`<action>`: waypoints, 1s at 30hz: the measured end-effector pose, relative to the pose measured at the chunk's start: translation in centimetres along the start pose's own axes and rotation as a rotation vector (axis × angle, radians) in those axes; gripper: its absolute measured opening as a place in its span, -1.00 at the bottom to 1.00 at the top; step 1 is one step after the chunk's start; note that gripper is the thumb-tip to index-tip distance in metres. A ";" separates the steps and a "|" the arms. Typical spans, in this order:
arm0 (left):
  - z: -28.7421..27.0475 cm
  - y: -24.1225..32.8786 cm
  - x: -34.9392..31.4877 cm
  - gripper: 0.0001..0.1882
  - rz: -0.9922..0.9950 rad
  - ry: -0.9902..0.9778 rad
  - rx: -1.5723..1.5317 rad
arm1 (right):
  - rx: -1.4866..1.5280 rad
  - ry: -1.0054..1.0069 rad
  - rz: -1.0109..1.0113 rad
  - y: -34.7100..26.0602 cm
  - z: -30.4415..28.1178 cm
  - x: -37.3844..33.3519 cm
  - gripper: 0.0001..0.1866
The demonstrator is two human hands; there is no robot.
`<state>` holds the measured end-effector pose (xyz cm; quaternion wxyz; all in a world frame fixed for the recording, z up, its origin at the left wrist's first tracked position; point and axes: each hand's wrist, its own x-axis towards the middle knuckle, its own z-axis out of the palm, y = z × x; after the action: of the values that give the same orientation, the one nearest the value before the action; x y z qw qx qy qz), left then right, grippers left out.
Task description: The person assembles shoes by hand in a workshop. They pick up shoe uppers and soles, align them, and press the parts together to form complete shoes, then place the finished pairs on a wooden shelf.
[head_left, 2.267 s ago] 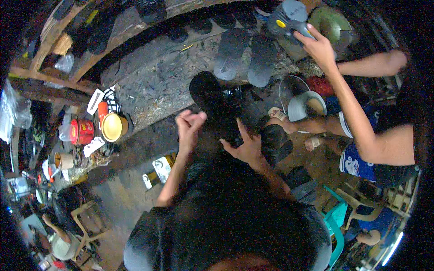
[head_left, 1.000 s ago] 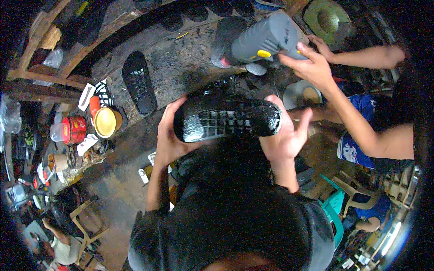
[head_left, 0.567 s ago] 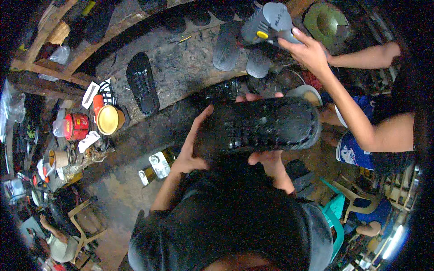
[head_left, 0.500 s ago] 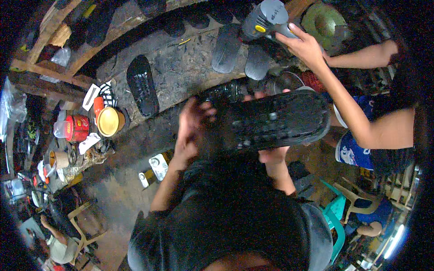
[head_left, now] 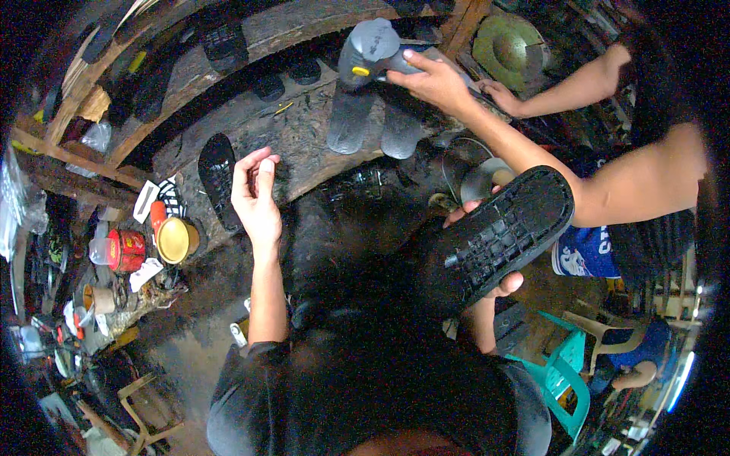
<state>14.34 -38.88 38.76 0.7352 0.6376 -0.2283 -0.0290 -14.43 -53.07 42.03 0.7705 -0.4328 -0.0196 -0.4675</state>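
A black shoe sole (head_left: 511, 232) with a grid of raised blocks is gripped along its edges by my right hand (head_left: 502, 286). It slants up to the right, and fingers show on its far side with the thumb on the near side. My left hand (head_left: 257, 199) is raised over the bench edge, fingers loosely bent and thumb apart, with nothing visible in it. Right beside it, another black sole (head_left: 216, 176) lies on the bench. I cannot tell whether the fingertips touch that sole.
Dark flat soles (head_left: 401, 131) lie on the worn bench (head_left: 296, 163). A co-worker's hand (head_left: 437, 82) holds a grey handheld tool (head_left: 365, 53) with a yellow button over them. At left stand a yellow bowl (head_left: 176, 240) and a red container (head_left: 126, 249). A teal chair (head_left: 566, 365) is behind at right.
My left hand has moved left, away from the held sole, to beside the sole on the bench. The held sole has tilted upward to the right. The co-worker's tool is farther left in view.
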 end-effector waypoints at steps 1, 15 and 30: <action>0.0 -0.1 -0.1 -0.79 0.019 -0.001 0.017 | -0.125 -0.136 -0.024 -0.1 -0.6 0.4 0.41; -0.4 -0.8 1.2 -0.70 0.364 0.341 0.164 | 0.063 0.060 0.054 1.1 -1.1 -1.7 0.53; 5.5 -4.5 0.2 -0.24 0.316 0.005 0.446 | 0.034 0.040 0.033 0.2 -2.3 -2.5 0.64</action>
<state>13.57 -44.81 35.03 0.5726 0.7403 -0.3239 0.1385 -16.54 -52.90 39.40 0.7855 -0.4106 -0.0050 -0.4629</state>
